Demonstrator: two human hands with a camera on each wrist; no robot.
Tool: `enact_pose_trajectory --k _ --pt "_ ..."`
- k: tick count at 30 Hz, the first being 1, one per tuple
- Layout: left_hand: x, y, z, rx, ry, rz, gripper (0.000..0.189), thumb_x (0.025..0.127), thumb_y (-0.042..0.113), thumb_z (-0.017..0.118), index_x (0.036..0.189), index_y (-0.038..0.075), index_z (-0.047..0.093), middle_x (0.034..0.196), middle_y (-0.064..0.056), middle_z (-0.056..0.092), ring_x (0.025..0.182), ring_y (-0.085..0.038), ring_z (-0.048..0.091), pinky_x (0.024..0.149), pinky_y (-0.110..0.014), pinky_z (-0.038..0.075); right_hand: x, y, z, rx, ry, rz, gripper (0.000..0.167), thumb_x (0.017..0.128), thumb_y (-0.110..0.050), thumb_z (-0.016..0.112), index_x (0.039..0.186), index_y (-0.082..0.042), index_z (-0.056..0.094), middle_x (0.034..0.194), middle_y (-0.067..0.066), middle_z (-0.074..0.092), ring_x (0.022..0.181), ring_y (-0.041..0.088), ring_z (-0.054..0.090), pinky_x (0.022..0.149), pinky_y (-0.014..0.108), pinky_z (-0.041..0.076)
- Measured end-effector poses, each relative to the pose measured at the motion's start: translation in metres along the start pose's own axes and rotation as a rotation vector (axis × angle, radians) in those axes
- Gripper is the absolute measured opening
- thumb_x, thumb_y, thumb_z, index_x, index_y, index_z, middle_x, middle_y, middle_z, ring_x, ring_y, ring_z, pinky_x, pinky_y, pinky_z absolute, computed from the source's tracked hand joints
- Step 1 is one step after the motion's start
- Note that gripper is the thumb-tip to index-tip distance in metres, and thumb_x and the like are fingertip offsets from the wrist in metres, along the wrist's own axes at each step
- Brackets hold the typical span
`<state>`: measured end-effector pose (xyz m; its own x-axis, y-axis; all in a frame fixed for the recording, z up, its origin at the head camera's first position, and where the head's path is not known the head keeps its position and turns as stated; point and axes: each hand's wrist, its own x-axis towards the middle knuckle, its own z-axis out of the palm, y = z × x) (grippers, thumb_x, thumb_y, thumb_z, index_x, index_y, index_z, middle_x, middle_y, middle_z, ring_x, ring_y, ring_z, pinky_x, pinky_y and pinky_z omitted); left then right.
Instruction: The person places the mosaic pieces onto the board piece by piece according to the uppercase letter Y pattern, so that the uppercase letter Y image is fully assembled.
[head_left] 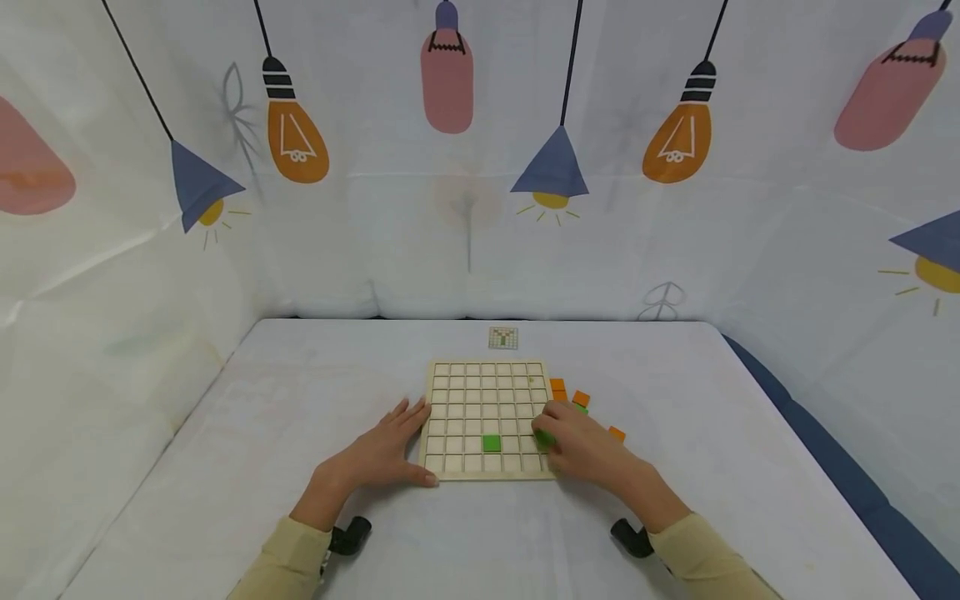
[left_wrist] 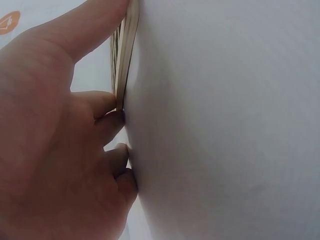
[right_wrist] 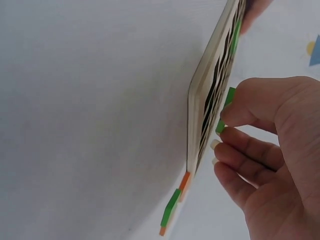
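Observation:
A pale wooden grid board (head_left: 462, 411) lies flat on the table, with one green square tile (head_left: 491, 443) set in a cell of its lower part. My left hand (head_left: 384, 450) rests along the board's left edge, fingers extended and the thumb at the near left corner. Over the right side of the board, my right hand (head_left: 581, 442) pinches another green tile (right_wrist: 226, 110) between thumb and fingers. In the right wrist view this tile is tilted and just above the board.
Beside the board's right edge lie orange tiles (head_left: 557, 386) and more orange and green tiles, partly hidden by the right hand. A small pattern card (head_left: 503, 337) sits beyond the board's far edge. A patterned white cloth (head_left: 480, 250) hangs behind the table.

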<state>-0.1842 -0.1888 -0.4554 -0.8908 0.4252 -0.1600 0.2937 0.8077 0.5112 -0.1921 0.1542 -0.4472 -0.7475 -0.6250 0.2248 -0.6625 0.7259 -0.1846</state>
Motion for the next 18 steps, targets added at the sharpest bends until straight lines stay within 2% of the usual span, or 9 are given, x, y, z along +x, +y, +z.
enact_pose_trajectory --k 10,18 --pt "0.0 -0.001 0.0 -0.004 0.004 0.001 0.116 0.072 0.06 0.081 0.159 0.009 0.023 0.167 -0.007 0.018 0.156 -0.038 0.007 0.121 -0.06 0.023 0.013 -0.005 0.003 0.029 -0.053 0.059 0.03 0.08 0.001 0.061 0.104 -0.016 0.069 0.1 -0.006 0.058 0.091 0.007 0.047 0.078 0.024 0.048" --pt "0.0 -0.004 0.0 0.006 0.001 0.014 0.116 0.073 0.062 0.079 0.159 0.01 0.022 0.168 -0.006 0.017 0.156 -0.037 0.007 0.122 -0.059 0.023 0.022 -0.009 0.006 0.047 -0.069 0.045 0.025 0.084 -0.003 0.066 0.105 -0.017 0.067 0.102 -0.007 0.058 0.093 0.009 0.048 0.08 0.027 0.051"
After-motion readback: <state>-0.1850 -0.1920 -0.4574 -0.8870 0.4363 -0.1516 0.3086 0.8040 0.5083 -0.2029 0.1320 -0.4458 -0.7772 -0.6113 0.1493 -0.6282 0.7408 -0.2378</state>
